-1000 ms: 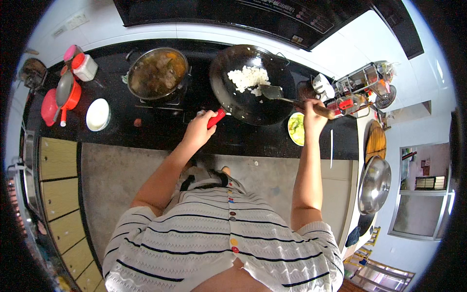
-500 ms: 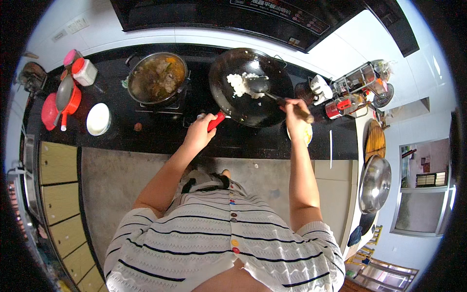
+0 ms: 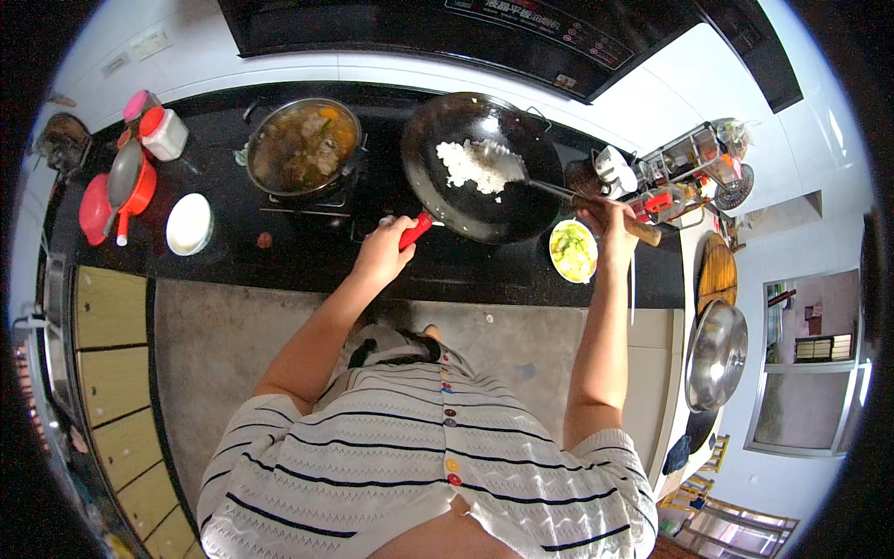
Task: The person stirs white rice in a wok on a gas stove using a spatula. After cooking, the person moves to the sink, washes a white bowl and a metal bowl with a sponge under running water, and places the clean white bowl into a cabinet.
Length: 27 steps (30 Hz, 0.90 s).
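A dark wok (image 3: 507, 210) sits on the stove, white rice (image 3: 466, 164) heaped a little left of its middle. My left hand (image 3: 382, 253) is closed round the wok's red handle (image 3: 416, 229). With my right hand (image 3: 615, 228) I grip the wooden handle of a spatula (image 3: 551, 189), out past the wok's right rim. Its metal blade lies against the right side of the rice. Just left of my right wrist stands a white bowl of chopped pale green and yellow food (image 3: 573, 252).
Left of the wok is a pot of brown stew (image 3: 307, 149). Farther left are a white bowl (image 3: 190, 224), a red strainer (image 3: 137, 191) and a red-lidded jar (image 3: 164, 134). A rack of bottles (image 3: 684, 158) and a metal lid (image 3: 717, 354) are at right. The range hood (image 3: 419, 33) hangs overhead.
My right hand and the spatula have moved right, uncovering the bowl of chopped food. The spatula's blade has shifted right along the rice. My left hand keeps its grip on the handle.
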Available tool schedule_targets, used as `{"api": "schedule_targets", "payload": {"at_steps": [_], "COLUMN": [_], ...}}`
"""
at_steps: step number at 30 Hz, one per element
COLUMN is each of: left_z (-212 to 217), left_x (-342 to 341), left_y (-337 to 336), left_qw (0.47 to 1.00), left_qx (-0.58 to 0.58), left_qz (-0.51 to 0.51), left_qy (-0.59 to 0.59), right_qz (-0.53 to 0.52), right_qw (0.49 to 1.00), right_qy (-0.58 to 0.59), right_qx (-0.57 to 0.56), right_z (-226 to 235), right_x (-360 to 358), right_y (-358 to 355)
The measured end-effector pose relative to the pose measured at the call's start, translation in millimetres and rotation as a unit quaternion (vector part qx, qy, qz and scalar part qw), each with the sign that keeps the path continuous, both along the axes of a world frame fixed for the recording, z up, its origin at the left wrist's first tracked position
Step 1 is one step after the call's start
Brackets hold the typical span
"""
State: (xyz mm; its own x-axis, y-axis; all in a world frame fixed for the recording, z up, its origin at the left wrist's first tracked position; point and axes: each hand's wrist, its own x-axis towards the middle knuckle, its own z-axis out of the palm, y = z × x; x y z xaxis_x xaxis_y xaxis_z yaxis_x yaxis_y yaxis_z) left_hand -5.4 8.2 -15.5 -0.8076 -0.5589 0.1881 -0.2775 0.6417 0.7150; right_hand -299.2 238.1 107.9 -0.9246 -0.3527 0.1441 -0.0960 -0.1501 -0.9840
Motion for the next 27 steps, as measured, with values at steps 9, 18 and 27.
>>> {"api": "schedule_targets", "payload": {"at_steps": [9,18,27], "left_z": [-1.0,-1.3,0.1], "left_x": [1.0,2.1,-3.7], "left_y": [0.8,-0.3,1.4], "left_qw": [1.0,1.0,1.0], "left_qx": [-0.008,-0.002,-0.001], "left_qz": [0.004,0.004,0.001], "left_qy": [-0.005,-0.001,0.0], "right_qz": [0.099,0.186,0.129], "right_qw": [0.96,0.877,0.984], "right_qy": [0.161,0.405,0.105], "right_qx": [0.206,0.18,0.063], "right_z": [2.3,29.8,-39.2], "right_x": [11.7,28.5,12.3], "right_y": [-24.7,-84.4,-91.6]}}
